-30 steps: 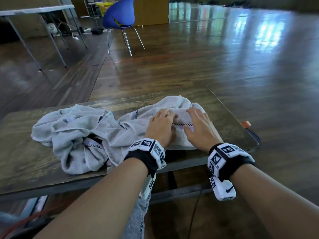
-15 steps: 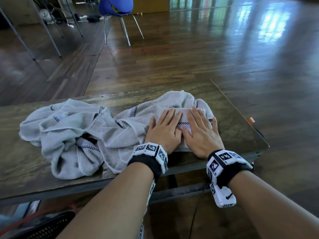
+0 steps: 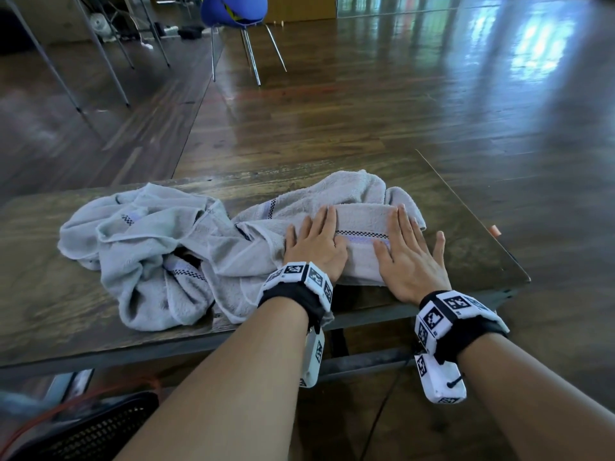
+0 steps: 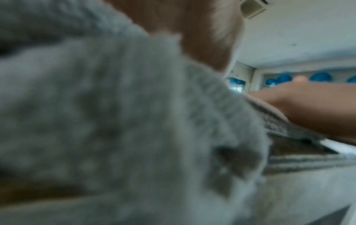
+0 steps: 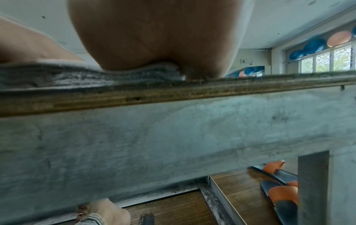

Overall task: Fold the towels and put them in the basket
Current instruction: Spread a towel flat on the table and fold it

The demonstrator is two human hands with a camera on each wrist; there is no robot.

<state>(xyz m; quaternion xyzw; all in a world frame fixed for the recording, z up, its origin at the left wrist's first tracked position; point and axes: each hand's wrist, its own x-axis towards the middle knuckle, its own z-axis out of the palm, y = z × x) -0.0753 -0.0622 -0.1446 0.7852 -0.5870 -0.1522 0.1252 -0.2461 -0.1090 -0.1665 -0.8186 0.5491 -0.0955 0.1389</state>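
Observation:
A folded grey towel with a checkered stripe lies near the right front of the wooden table. My left hand presses flat on its left part, fingers straight. My right hand presses flat on its right part, thumb spread over the table. The right wrist view shows my palm bearing on the towel's layered edge. Blurred grey towel fills the left wrist view. A heap of crumpled grey towels lies to the left. A black mesh basket sits below the table at lower left.
The table's front edge runs just under my wrists. Beyond the table stand a blue chair and metal table legs on the wooden floor. An orange cable runs near the basket. Orange-and-black slippers lie under the table.
My hands have slid apart along the folded towel, the left going left and the right going right, with fingers stretched out flat.

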